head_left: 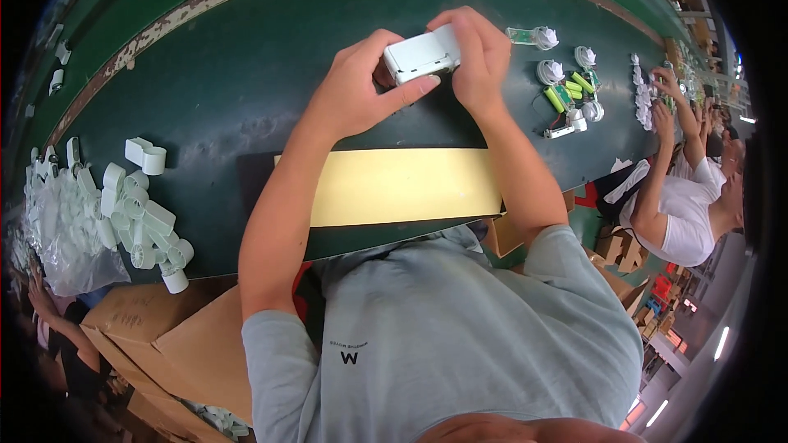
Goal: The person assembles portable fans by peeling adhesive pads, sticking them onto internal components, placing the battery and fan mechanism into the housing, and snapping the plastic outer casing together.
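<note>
Over the dark green workbench I hold a white plastic housing [420, 55], a boxy shape with small slots along its lower edge. My left hand [361, 86] grips its left end, the thumb stretched along the near side. My right hand [476, 53] is wrapped round the right end and hides that part. Below my hands lies a long pale yellow strip [402, 187] on a black base, between my forearms. What is inside the housing cannot be seen.
Right of my hands lie white round parts with green circuit boards [548, 72] and green battery cells [558, 98]. White plastic housings [135, 213] and a clear plastic bag [70, 221] pile up at left. Cardboard boxes [189, 344] stand below the bench edge. A co-worker [677, 213] sits at right.
</note>
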The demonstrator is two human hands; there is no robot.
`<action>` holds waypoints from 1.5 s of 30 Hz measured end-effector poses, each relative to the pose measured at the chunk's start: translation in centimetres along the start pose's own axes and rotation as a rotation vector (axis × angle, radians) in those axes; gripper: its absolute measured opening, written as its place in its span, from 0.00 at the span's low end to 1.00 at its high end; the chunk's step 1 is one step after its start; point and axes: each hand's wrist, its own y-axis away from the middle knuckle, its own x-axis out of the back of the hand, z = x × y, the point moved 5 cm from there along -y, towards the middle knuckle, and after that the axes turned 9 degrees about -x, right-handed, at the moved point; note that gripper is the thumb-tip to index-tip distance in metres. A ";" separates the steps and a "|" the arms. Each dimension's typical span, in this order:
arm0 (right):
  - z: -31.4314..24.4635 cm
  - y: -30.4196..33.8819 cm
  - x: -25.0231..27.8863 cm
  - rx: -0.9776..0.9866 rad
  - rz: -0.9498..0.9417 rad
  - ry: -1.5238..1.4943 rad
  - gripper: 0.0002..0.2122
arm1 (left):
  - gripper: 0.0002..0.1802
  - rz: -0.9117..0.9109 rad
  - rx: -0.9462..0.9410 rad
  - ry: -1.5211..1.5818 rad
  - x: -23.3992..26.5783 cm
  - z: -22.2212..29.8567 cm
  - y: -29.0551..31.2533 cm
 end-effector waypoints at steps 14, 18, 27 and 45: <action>-1.8 0.5 0.1 0.198 0.096 0.037 0.23 | 0.22 0.061 -0.279 -0.233 0.2 1.5 0.2; -2.7 0.9 -0.2 0.291 0.099 0.072 0.22 | 0.25 0.067 -0.320 -0.234 -0.3 1.3 0.2; -3.0 0.8 -0.5 0.299 0.087 0.083 0.20 | 0.22 0.048 -0.376 -0.250 0.0 1.9 0.2; -2.2 0.8 0.0 0.383 0.019 -0.090 0.13 | 0.20 -0.082 0.364 0.617 -1.1 -0.6 0.6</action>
